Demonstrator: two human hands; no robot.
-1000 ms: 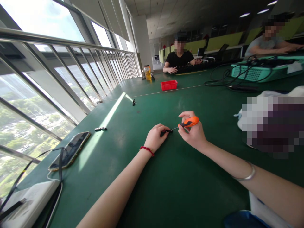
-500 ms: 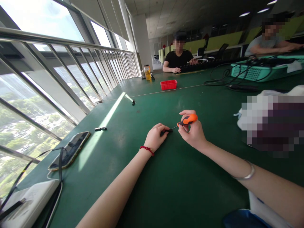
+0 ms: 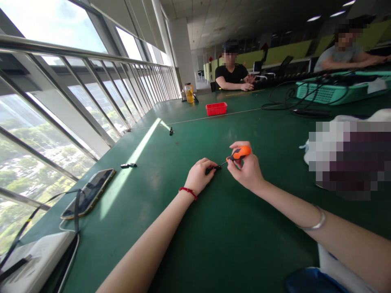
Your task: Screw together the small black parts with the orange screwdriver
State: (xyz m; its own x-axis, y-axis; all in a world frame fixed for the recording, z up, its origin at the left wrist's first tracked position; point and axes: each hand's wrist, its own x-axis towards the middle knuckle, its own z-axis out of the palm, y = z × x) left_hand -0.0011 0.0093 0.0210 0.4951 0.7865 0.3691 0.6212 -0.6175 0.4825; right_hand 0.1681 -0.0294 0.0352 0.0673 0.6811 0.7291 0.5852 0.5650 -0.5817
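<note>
My left hand [image 3: 198, 176] rests on the green table [image 3: 214, 244], its fingers closed on a small black part [image 3: 213, 168]. My right hand [image 3: 246, 169] grips an orange-handled screwdriver [image 3: 238, 153]. The screwdriver's thin tip points left and meets the black part. A red cord circles my left wrist and a silver bangle sits on my right forearm.
A phone [image 3: 88, 193] lies at the left edge, with a small black piece [image 3: 128, 165] beyond it and another [image 3: 171, 131] farther back. A red bin [image 3: 216, 108], a yellow jar [image 3: 190, 93], cables and a teal basket [image 3: 332, 92] stand farther off. Two other people sit at the far end.
The screwdriver handle has turned slightly in my right hand and sits a little lower. The person in black at the far end has shifted their arms.
</note>
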